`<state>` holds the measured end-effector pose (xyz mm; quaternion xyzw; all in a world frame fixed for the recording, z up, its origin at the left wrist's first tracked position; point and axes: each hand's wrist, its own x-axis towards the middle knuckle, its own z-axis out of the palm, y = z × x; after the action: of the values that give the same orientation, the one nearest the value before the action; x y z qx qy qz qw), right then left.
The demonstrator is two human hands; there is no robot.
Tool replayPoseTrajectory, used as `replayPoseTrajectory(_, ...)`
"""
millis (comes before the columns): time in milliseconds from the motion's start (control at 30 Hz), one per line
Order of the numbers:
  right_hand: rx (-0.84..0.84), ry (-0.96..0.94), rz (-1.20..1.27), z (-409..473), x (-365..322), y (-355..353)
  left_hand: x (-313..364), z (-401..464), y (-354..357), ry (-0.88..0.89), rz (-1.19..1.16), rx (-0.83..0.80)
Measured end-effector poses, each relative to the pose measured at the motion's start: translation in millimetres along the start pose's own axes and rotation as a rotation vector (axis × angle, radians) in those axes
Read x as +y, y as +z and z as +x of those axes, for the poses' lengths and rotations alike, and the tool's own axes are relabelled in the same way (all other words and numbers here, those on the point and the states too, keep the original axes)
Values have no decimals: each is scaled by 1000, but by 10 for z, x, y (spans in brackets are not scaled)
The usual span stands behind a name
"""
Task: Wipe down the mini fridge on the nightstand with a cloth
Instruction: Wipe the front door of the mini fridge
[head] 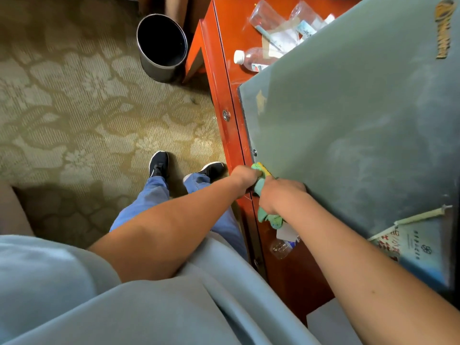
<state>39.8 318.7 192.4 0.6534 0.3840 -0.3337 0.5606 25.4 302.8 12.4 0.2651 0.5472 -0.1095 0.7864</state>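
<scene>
Your grey shirt (149, 307) fills the bottom of the view, both bare forearms reaching out over it. Your left hand (245, 176) is clenched around the upper end of the green cloth (263, 192), your right hand (280, 194) grips its middle, and the loose end hangs below that wrist. The cloth sits right at the near corner of the dusty grey mini fridge (348, 125), which stands on the red-brown nightstand (224, 70). Behind the fridge lie a plastic bottle (251, 58) and clear packets (278, 23). A dark waste bin (161, 46) stands on the patterned carpet (74, 95).
</scene>
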Motion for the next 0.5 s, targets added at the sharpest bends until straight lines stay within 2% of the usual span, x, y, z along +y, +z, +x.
replayPoseTrajectory(100,134,-8,57,150,-87,-253,283,60,-284,125,87,117)
replayPoseTrajectory(200,300,-12,120,334,-217,-456,638,207,-557,192,-6,200)
replayPoseTrajectory(267,351,-1,136,435,-237,-470,770,304,-614,217,-9,239)
replayPoseTrajectory(400,264,15,59,448,-190,-310,546,313,-460,180,159,191)
replayPoseTrajectory(500,213,15,33,417,-208,-293,478,282,-430,177,165,185)
